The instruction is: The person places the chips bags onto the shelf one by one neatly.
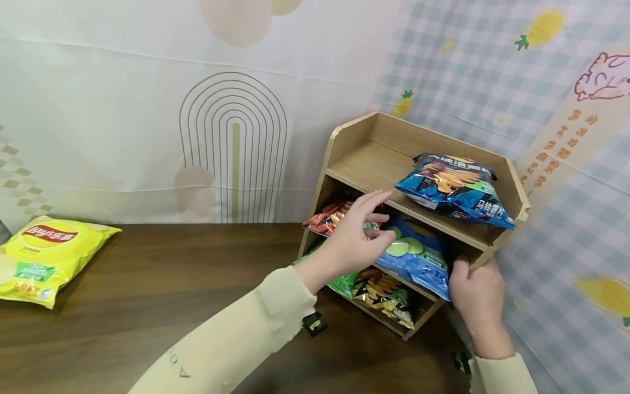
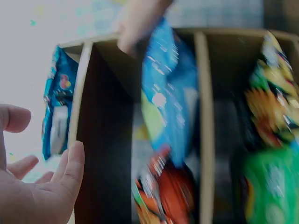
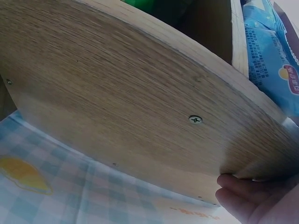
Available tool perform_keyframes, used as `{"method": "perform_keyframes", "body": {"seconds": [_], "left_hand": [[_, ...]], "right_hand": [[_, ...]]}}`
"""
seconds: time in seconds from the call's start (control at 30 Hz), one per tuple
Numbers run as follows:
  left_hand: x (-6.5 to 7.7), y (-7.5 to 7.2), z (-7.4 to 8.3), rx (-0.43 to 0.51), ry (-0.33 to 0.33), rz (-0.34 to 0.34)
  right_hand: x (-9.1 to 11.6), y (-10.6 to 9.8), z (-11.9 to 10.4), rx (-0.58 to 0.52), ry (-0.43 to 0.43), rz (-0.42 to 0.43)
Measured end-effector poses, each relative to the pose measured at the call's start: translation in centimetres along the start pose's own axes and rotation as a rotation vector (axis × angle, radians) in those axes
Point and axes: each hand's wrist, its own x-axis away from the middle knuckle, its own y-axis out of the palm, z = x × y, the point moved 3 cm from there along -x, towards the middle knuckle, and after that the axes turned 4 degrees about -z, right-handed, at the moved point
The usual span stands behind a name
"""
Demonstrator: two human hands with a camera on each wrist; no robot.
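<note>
A small wooden shelf (image 1: 364,153) stands on the table at an angle. My right hand (image 1: 478,293) grips its right side panel, thumb at the front edge; the right wrist view shows fingers (image 3: 243,189) against the panel's outer face. My left hand (image 1: 356,235) hovers before the middle tier, fingers apart and holding nothing. A dark blue chip bag (image 1: 453,186) lies on the top tier. In the middle tier are a light blue chip bag (image 1: 423,257) and a red one (image 1: 325,219), partly hidden by my left hand. Below sit a green bag (image 1: 343,283) and a black-and-yellow bag (image 1: 386,295).
A yellow Lay's chip bag (image 1: 44,257) lies on the dark wooden table (image 1: 197,273) at the far left. A pale printed cloth (image 1: 123,126) hangs behind the table, and a checkered cloth (image 1: 472,71) hangs behind and right of the shelf.
</note>
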Motion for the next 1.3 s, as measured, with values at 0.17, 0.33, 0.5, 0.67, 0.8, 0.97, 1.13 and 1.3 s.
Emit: {"method": "perform_keyframes", "body": {"seconds": [0.17, 0.33, 0.5, 0.67, 0.8, 0.97, 1.13, 1.3], "left_hand": [[4.5, -2.8, -2.1, -0.294, 0.007, -0.049], [9.7, -6.2, -4.7, -0.514, 0.0, -0.034], [14.3, -9.7, -6.5, -0.628, -0.034, 0.001], [18.0, -12.8, -7.7, -0.785, -0.101, 0.037], [20.1, -14.9, -8.4, -0.878, -0.171, 0.06], [22.1, -17.2, -9.3, -1.009, -0.206, 0.047], [23.9, -19.5, -10.2, -1.11, -0.203, 0.034], [25.5, -21.4, -10.9, -1.144, -0.229, 0.062]], "right_hand": [[0.0, 0.2, -0.1, -0.001, 0.002, 0.001], [-0.1, 0.2, 0.0, -0.006, 0.005, 0.02], [-0.1, 0.1, 0.1, -0.012, 0.031, 0.011], [0.0, 0.3, 0.1, -0.011, 0.021, 0.009], [0.0, 0.2, -0.1, -0.013, 0.008, 0.02], [0.0, 0.0, -0.1, -0.01, 0.021, 0.011], [0.0, 0.1, -0.1, -0.006, 0.012, 0.015], [0.0, 0.0, -0.1, -0.007, 0.005, 0.025]]}}
